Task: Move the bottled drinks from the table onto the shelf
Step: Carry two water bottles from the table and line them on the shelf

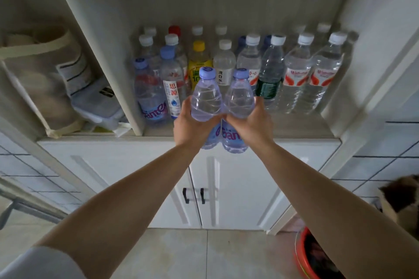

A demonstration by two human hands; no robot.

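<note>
Two purple-capped water bottles are held side by side in front of the shelf [294,127]. My left hand [192,124] grips the left bottle [206,97] around its middle. My right hand [251,122] grips the right bottle [239,97] the same way. Both bottles are upright, touching each other, with their bases just below the shelf's front edge. Behind them the shelf holds several bottles: a matching purple one [149,93] at the left, a yellow-capped drink [199,61], a green-labelled bottle [271,68] and red-labelled water bottles [297,72] at the right.
A white divider [108,63] separates the bottle compartment from a left one holding a canvas bag [38,79] and plastic boxes. Below are white cabinet doors with black handles [186,195]. A red basin [306,256] stands on the tiled floor at the lower right.
</note>
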